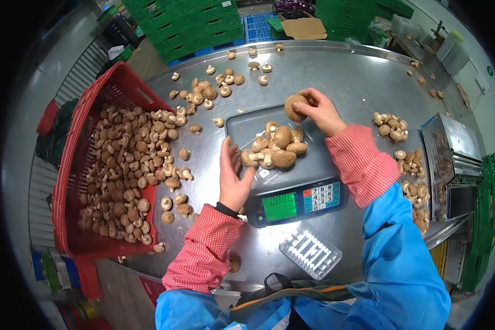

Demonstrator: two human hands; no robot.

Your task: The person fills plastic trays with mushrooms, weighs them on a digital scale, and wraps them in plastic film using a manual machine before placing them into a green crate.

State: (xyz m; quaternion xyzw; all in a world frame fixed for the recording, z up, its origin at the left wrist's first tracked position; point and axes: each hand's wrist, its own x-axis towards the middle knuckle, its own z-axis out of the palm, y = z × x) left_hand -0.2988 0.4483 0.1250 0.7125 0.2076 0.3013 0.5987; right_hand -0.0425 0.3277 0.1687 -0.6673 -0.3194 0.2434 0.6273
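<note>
My right hand [323, 113] pinches a brown-capped shiitake mushroom [293, 109] above the far edge of a digital scale [242, 125]. On the scale's platform a pile of shiitake mushrooms [282, 137] sits in what looks like a transparent plastic tray [263, 174]. My left hand [234, 179] is at the platform's left edge, fingers extended and thumb apart, beside the pile and holding nothing. The lit green display [279, 207] and keypad [319, 198] face me; the digits are hard to read.
A red crate [66, 181] lies tipped at left, mushrooms spilling onto the steel table [203, 137]. Loose mushrooms [203, 91] dot the far side. Another transparent tray [311, 250] lies near me. Mushroom groups [390, 126] and a metal machine [451, 148] stand right; green crates [187, 25] behind.
</note>
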